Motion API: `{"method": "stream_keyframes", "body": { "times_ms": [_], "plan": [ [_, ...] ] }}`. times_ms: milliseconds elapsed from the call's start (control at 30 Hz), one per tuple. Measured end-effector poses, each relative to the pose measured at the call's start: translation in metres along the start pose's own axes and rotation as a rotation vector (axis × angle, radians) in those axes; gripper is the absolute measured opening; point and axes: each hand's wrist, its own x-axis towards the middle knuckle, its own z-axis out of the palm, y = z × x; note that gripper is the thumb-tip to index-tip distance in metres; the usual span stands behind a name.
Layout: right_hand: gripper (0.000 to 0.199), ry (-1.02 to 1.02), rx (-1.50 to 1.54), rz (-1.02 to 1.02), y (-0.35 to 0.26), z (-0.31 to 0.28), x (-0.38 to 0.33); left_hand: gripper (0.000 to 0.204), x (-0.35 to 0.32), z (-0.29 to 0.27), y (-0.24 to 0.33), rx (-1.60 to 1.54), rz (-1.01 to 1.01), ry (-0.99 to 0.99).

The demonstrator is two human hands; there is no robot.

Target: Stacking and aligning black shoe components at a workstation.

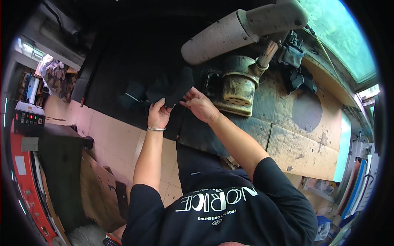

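Both hands meet in front of me at a dark, flat, sheet-like piece [178,84], black and angular in outline; its material is hard to make out. My left hand [159,115] pinches its near edge between thumb and fingers, a metal bangle on the wrist. At the piece's right edge, my right hand [201,105] has its fingers closed on it, the fingertips partly hidden. Beside the piece on the left lies another dark piece with a short white edge [134,97]. Behind them the surface is black and poorly lit.
A dirty cream-coloured round pot [239,88] stands right of my hands, under a thick grey machine arm [221,35]. Stained cardboard [303,143] covers the bench at right, with dark cloth-like items [299,78] behind. A control box [30,115] with lit buttons stands far left.
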Motion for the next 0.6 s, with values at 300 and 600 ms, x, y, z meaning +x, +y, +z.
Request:
{"method": "stream_keyframes", "body": {
  "times_ms": [300,600],
  "plan": [
    [0.058,0.033,0.005,-0.118,-0.014,-0.008,0.064,0.013,0.076,-0.008,0.025,-0.075,-0.016,-0.127],
    [0.032,0.178,0.105,-0.133,-0.018,-0.020,0.080,0.014,0.089,0.010,0.033,-0.077,0.012,-0.174]
  ]
}}
